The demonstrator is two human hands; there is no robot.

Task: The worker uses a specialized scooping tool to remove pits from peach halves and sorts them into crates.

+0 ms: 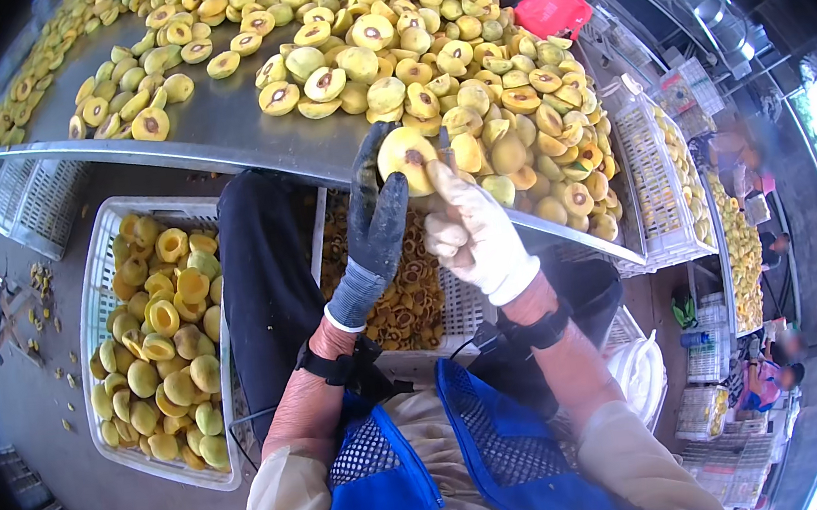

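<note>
My left hand (375,221), in a dark grey coated glove, grips a yellow peach half (403,154) at the table's front edge. The cut face is turned up, with a brown pit area at its middle. My right hand (471,233), in a white glove, is closed close beside it, its fingertips against the cut face. A thin dark sliver shows above those fingers; whatever they hold is mostly hidden. Just beyond both hands, many peach halves (375,31) are heaped on the metal table (213,101), several showing brown pits.
Between my knees, a white crate (410,359) contains brown pit pieces. Left of me stands a white crate (98,327) of pitted peach halves. Another full crate (653,169) stands at the table's right end, near a red container (552,6). Other people sit farther right.
</note>
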